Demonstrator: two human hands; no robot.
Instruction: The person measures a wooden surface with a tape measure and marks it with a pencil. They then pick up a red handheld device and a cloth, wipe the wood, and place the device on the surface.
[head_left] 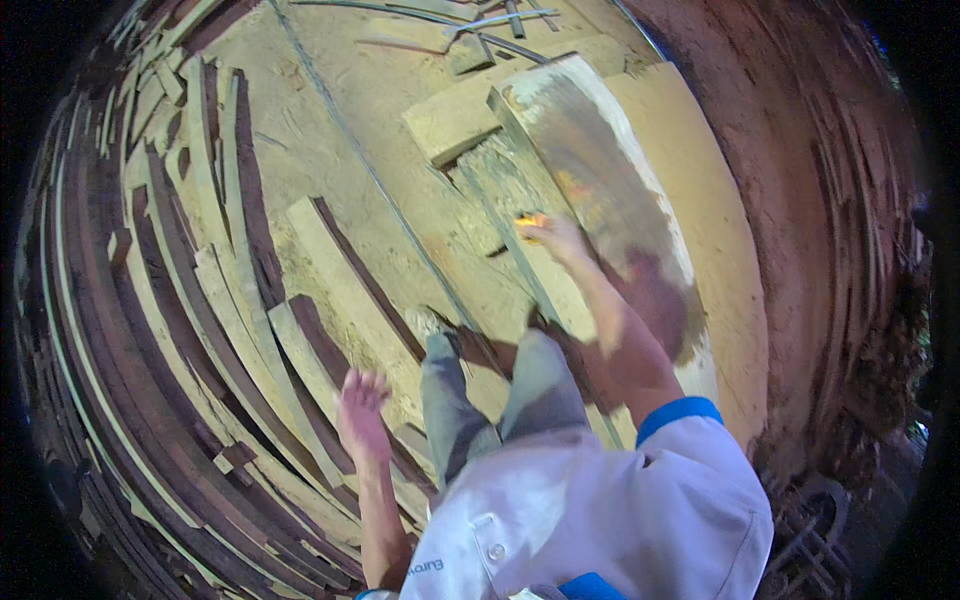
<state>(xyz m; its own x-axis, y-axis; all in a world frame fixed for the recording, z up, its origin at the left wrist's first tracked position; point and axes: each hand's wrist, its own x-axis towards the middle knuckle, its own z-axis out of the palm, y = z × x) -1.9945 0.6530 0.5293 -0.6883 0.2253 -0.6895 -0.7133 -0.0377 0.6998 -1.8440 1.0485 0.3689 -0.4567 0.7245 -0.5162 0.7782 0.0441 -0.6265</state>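
My right hand (560, 240) is closed round a small yellow-and-orange object (531, 226), too small to name for certain. It hovers over the near side of a large squared timber (590, 130), whose top is brownish with a pale far edge. My left hand (362, 408) is held out low on the left, its fingers apart with nothing in them. Below it lie long sawn boards (318, 365). Whether my right hand touches the timber cannot be made out.
Many long planks and offcuts (180, 300) are stacked along the left side. A shorter wooden block (450, 125) lies beside the large timber. A dark straight line (370, 165) crosses the dusty floor. More scrap strips (490, 30) lie at the far end. My legs stand between the boards and timber.
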